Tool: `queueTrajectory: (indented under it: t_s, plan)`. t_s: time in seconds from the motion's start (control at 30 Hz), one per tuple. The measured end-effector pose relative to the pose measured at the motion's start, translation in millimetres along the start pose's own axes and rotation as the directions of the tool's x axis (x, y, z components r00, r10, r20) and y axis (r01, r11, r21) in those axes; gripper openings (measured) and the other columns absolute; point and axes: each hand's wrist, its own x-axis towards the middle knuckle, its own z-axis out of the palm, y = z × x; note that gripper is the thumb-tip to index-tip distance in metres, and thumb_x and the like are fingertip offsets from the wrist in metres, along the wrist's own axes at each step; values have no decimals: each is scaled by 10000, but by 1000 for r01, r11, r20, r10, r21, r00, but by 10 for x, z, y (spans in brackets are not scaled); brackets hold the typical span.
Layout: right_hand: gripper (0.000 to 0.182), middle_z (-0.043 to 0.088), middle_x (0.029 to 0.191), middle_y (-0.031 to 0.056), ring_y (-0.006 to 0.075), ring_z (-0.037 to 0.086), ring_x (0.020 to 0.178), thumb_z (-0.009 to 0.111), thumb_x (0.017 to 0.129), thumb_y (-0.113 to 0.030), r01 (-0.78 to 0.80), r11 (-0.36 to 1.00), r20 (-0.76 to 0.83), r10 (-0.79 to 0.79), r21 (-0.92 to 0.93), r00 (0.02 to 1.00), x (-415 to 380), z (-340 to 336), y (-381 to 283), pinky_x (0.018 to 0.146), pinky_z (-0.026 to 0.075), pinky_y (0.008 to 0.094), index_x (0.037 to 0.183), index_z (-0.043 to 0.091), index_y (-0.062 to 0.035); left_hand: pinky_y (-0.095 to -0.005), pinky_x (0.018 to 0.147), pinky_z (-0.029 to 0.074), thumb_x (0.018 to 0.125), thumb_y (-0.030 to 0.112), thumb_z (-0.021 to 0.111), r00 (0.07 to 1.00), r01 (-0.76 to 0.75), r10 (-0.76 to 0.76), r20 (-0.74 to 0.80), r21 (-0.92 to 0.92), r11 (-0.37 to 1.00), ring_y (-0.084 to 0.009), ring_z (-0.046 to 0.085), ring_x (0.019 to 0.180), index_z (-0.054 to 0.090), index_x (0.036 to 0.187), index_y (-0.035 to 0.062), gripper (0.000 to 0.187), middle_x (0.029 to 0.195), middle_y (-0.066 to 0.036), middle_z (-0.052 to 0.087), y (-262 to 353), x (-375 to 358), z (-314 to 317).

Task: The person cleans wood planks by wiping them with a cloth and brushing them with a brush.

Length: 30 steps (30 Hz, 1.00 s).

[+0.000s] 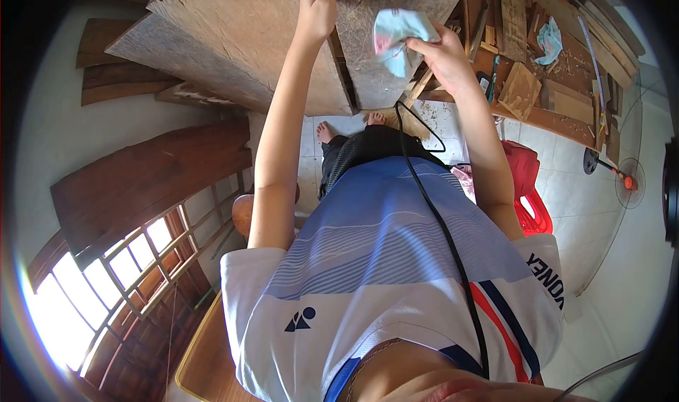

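A crumpled light blue cloth with pink patches point(399, 39) is pinched in my right hand point(447, 56), thumb on top. The cloth overlaps a dark, worn wooden panel point(375, 76) in this view. At the top edge of the picture, my left hand point(320, 7) grips a large, rough wooden board point(237, 37) where it meets the dark panel. The ends of those fingers are cut off by the frame. A narrow gap with a wooden strip point(342, 73) runs down between board and panel.
To the right, a workbench point(548, 122) carries wood offcuts, shavings, a second light blue cloth point(549, 41) and a long ruler point(593, 52). A black cable point(431, 200) hangs down my front. A red plastic stool point(535, 211) and a fan point(628, 181) stand on the right.
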Motion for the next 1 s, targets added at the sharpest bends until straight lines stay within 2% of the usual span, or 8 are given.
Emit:
queueTrajectory:
  t_s: [0.13,0.27,0.47,0.67,0.87,0.93,0.97,1.0]
  plan:
    - [313,737,1052,68,136,692,971,541,936,103,109,992,122,-100,-65,988,-17,-20,-163,840,540,274,1172,719,3,-322,1123,349,1137,296,387,1000,-16,16,-12,18,1000,-216,503,1292,551,1358,11,396,1314,-121,584,-41,9,4]
    - [316,722,1088,67,145,674,1075,463,1001,36,-79,992,108,89,-95,990,-50,-18,-225,815,565,286,1192,710,-9,-315,1112,357,1139,291,384,999,-47,47,-17,33,998,-211,516,1274,566,1334,7,390,1291,-116,596,-33,13,4]
    - [327,696,1198,70,169,667,1130,564,1045,-224,-291,943,311,231,164,922,-79,-316,-126,896,582,334,1293,642,-25,-315,1084,378,1137,282,391,998,-70,70,1,8,997,-210,530,1241,566,1321,5,376,1266,-113,595,-5,10,-6]
    - [389,693,1230,92,177,658,1159,674,1012,-326,-335,898,120,313,287,942,-116,-41,-401,987,556,353,1252,649,-20,-325,1069,393,1142,320,344,999,-47,47,-6,27,999,-213,551,1200,581,1311,-10,439,1246,-119,621,3,18,-4]
    - [602,675,1284,95,194,651,1193,829,807,-21,155,916,-109,-209,-369,972,-197,228,-683,1007,546,309,1369,629,-98,-334,1095,391,1145,431,270,1000,7,-7,12,-67,998,-221,566,1226,612,1326,-20,593,1237,-138,675,-108,84,-107]
    - [580,639,1371,93,182,594,1292,790,852,-5,477,756,-80,-565,-448,821,-7,212,-541,1058,511,310,1399,607,-65,-337,1098,397,1144,441,288,998,63,-62,12,-119,991,-227,580,1221,614,1333,-19,595,1222,-135,688,-178,111,-101]
    - [568,474,1565,185,320,400,1494,653,846,175,585,568,48,-693,-579,719,68,331,-602,1240,340,452,1381,630,-15,-334,1086,408,1143,440,302,997,73,-74,5,-189,979,-220,588,1204,616,1327,-16,584,1213,-126,691,-234,112,-79]
    - [548,509,1544,158,319,445,1465,685,788,211,673,405,186,-757,-619,626,217,320,-568,1195,411,438,1286,702,-19,-332,1073,420,1141,439,315,997,79,-81,0,-259,963,-212,596,1187,618,1320,-14,573,1205,-117,694,-301,120,-44]
